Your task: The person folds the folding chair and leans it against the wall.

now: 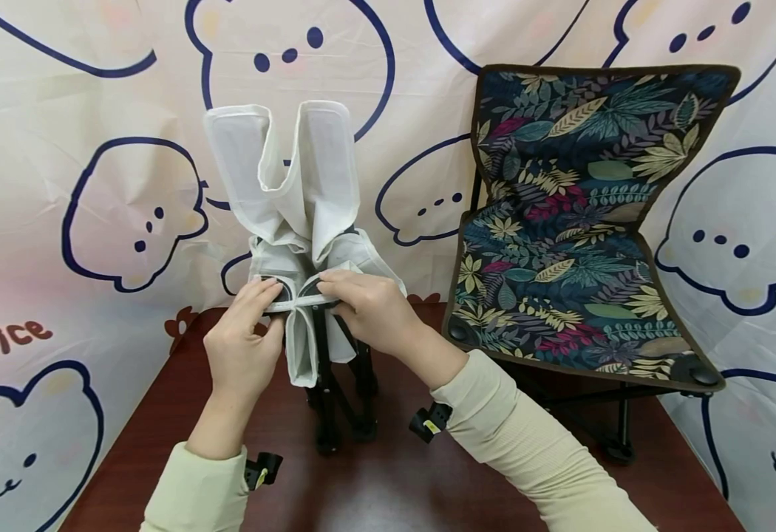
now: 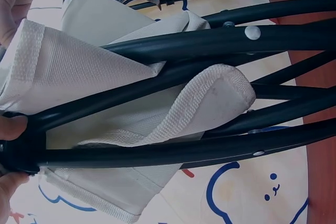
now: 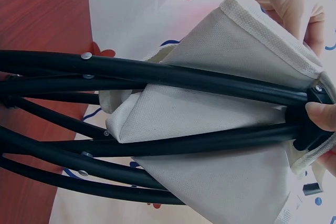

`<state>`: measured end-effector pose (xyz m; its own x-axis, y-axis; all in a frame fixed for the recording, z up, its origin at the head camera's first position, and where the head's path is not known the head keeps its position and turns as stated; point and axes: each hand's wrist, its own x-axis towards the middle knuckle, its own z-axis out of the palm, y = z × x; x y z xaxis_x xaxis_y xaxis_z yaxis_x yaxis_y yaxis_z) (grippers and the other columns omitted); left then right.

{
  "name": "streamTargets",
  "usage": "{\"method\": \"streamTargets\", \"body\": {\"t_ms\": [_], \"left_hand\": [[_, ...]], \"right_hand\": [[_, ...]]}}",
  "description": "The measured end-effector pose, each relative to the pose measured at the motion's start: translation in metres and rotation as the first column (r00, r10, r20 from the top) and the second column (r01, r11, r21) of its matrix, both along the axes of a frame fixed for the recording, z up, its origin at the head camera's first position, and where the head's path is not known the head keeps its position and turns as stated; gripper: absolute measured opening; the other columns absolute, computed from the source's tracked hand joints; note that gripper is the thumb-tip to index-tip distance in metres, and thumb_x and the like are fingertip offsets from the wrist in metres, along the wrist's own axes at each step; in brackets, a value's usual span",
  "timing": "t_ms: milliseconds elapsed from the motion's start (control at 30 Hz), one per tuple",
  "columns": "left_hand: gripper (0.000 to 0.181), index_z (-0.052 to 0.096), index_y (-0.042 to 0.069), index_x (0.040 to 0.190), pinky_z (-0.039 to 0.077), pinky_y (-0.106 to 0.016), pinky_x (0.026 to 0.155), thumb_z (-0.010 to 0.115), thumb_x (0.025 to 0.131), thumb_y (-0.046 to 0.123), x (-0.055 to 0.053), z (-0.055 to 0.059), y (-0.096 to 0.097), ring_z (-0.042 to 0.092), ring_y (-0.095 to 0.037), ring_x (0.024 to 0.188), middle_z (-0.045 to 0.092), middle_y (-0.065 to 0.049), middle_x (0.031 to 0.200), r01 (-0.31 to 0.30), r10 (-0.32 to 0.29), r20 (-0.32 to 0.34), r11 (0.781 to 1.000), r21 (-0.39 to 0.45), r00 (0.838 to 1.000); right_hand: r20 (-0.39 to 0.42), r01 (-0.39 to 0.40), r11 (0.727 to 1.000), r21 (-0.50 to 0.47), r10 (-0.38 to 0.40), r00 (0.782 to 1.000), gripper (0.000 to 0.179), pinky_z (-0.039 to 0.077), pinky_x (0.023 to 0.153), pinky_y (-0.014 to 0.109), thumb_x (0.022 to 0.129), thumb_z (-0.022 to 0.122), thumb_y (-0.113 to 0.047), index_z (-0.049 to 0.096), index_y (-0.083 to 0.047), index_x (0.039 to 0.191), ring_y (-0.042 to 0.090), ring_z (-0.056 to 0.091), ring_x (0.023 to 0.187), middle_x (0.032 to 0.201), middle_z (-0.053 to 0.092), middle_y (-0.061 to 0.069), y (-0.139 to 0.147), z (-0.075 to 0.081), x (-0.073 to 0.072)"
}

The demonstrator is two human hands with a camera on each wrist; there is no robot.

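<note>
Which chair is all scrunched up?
The white chair on the left, with its black legs bunched together. The leafy-patterned chair stands spread open.

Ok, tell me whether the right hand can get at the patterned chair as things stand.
Likely yes: nothing visible stands between the right hand and the patterned chair on its right. That hand pinches a black corner piece of the white chair, though, so it would probably have to let go first.

1 white chair + 1 leaf-print chair, 2 tot. 1 L-hand grip + 1 R-hand grip, i.e. 2. Also 2 sleeves, 2 wrist mounts, 1 tabletop, 1 backdrop.
</note>
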<state>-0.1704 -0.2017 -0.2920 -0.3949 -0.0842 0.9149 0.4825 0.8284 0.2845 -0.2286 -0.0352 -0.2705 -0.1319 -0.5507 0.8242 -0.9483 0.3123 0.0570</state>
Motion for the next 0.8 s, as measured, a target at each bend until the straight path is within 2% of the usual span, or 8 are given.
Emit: {"method": "streamTargets", "body": {"t_ms": [267,500,633,800], "left_hand": [[0.031,0.066,-0.003,0.092,0.045,-0.041,0.075,0.056,0.066,-0.015,-0.002,-0.001,0.002,0.054,-0.026,0.1,0.063,-0.011,0.096,-0.002,0.002,0.002,1.0,-0.007,1.0],[0.031,0.066,-0.004,0.092,0.044,-0.039,0.08,0.053,0.067,-0.016,-0.004,-0.003,0.004,0.054,-0.027,0.1,0.063,-0.012,0.096,-0.006,0.006,-0.015,1.0,0.003,1.0],[0.029,0.066,-0.004,0.092,0.044,-0.038,0.079,0.053,0.068,-0.015,-0.003,-0.004,0.003,0.053,-0.026,0.1,0.063,-0.012,0.096,-0.017,0.017,-0.021,1.0,0.006,1.0],[0.029,0.065,-0.003,0.094,0.041,-0.031,0.085,0.055,0.069,-0.014,-0.004,-0.006,0.0,0.052,-0.025,0.102,0.062,-0.011,0.099,0.004,-0.003,-0.027,1.0,0.02,1.0]], "right_hand": [[0.022,0.0,1.0,-0.031,0.0,1.0,0.024,0.036,0.086,0.015,0.068,0.066,0.006,0.065,-0.001,0.091,0.015,0.057,0.095,0.098,0.063,0.008,-0.001,-0.004,-0.001],[0.06,0.04,0.996,-0.074,-0.036,0.998,0.026,0.036,0.087,0.015,0.068,0.068,0.003,0.064,-0.001,0.094,0.014,0.056,0.097,0.101,0.062,0.008,-0.001,-0.011,0.001],[0.059,0.042,0.995,-0.093,-0.037,0.998,0.027,0.035,0.088,0.016,0.068,0.068,0.004,0.064,0.0,0.094,0.015,0.055,0.097,0.101,0.062,0.009,-0.003,-0.013,0.002],[0.054,0.028,0.99,-0.14,-0.021,0.998,0.027,0.035,0.088,0.017,0.067,0.069,0.004,0.064,0.0,0.094,0.016,0.055,0.098,0.1,0.062,0.01,-0.004,-0.015,0.002]]}}
